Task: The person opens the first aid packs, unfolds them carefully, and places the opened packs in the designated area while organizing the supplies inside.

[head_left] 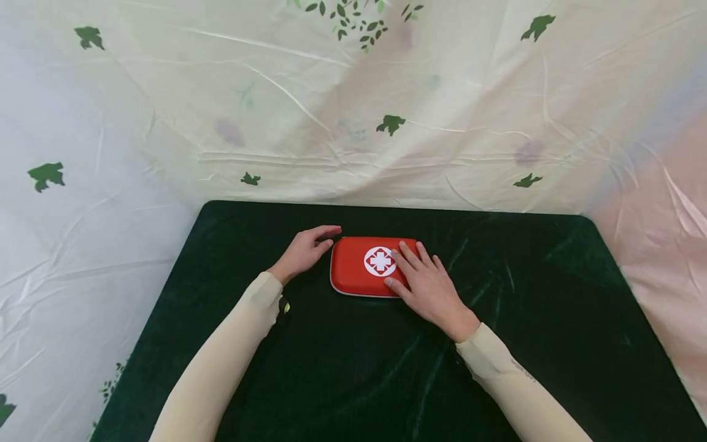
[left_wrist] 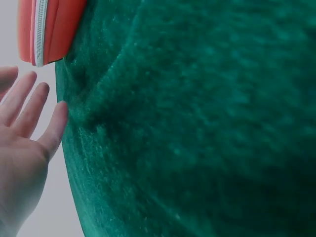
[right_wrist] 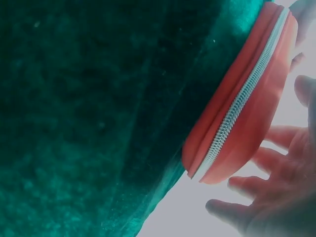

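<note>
A red case [head_left: 353,270] lies flat near the middle of the head view, on a bench [head_left: 342,374] covered with dark green, velvety cloth. A round white emblem [head_left: 380,261] with a cross marks its top, and a silvery zip [right_wrist: 237,106] runs along its side, seen clearly in the right wrist view.

The right hand [head_left: 428,283] rests on the right part of the case, its fingers extended and spread, the tips reaching the top near the upper right corner and the thumb beside the emblem. The left hand [head_left: 305,250] is just beside the upper left corner of the case, fingers extended and holding nothing; whether its thumb touches the case cannot be told. In the left wrist view the case shows at the upper left, above the fingertips.

Both arms wear pale cream sleeves [head_left: 221,362], entering from the lower left and lower right. Behind the bench hangs a pale, creased sheet [head_left: 442,80] printed with green leaf shapes.
</note>
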A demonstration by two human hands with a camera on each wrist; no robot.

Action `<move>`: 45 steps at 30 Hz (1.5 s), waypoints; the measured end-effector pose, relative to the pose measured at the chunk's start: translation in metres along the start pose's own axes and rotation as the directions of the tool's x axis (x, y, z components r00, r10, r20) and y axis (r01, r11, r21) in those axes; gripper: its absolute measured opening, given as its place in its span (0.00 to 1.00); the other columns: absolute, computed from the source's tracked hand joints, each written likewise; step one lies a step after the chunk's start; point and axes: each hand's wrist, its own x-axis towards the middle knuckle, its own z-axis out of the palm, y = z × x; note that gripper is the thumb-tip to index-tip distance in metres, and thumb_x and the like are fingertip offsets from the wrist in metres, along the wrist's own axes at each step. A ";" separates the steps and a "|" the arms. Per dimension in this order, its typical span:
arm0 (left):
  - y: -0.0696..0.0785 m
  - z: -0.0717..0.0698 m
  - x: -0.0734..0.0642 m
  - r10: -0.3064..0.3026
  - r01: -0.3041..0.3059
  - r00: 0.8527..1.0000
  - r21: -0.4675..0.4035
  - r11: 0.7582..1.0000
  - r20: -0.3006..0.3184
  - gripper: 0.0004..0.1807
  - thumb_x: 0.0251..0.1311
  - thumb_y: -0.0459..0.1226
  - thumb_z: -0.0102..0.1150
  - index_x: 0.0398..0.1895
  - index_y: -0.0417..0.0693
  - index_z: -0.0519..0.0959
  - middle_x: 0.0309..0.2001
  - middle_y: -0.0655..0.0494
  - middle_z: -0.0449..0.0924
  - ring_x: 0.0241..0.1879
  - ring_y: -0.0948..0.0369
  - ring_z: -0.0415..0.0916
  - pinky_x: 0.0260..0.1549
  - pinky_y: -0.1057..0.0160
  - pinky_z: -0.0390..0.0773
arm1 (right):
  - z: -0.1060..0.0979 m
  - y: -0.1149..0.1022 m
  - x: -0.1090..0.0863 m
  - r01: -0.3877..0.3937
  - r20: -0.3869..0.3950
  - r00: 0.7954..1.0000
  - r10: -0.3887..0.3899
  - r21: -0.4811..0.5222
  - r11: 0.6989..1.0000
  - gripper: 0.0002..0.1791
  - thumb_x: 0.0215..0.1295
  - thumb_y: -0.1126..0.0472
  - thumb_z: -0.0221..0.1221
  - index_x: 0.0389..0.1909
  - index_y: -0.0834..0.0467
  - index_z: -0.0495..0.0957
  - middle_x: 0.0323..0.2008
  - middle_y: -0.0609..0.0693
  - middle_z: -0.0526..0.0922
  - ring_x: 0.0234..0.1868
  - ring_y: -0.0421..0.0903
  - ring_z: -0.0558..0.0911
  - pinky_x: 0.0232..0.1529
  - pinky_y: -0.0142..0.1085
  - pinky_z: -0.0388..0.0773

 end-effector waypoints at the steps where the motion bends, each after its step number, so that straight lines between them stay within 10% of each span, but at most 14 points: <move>1: -0.001 0.000 0.002 -0.004 0.004 1.000 -0.012 1.000 0.008 0.23 0.77 0.32 0.53 0.73 0.47 0.72 0.70 0.50 0.75 0.69 0.53 0.71 0.68 0.48 0.71 | 0.000 0.000 0.000 0.001 0.001 1.000 -0.001 0.000 1.000 0.43 0.74 0.36 0.55 0.82 0.51 0.57 0.82 0.54 0.52 0.81 0.63 0.47 0.75 0.66 0.51; 45: 0.003 -0.007 0.031 -0.097 0.085 0.965 0.056 0.995 0.243 0.16 0.80 0.34 0.45 0.64 0.45 0.76 0.61 0.46 0.77 0.56 0.50 0.71 0.63 0.49 0.73 | 0.004 0.000 -0.001 -0.020 0.031 0.999 0.018 0.067 0.998 0.42 0.74 0.37 0.56 0.82 0.50 0.57 0.83 0.53 0.50 0.82 0.61 0.43 0.72 0.59 0.64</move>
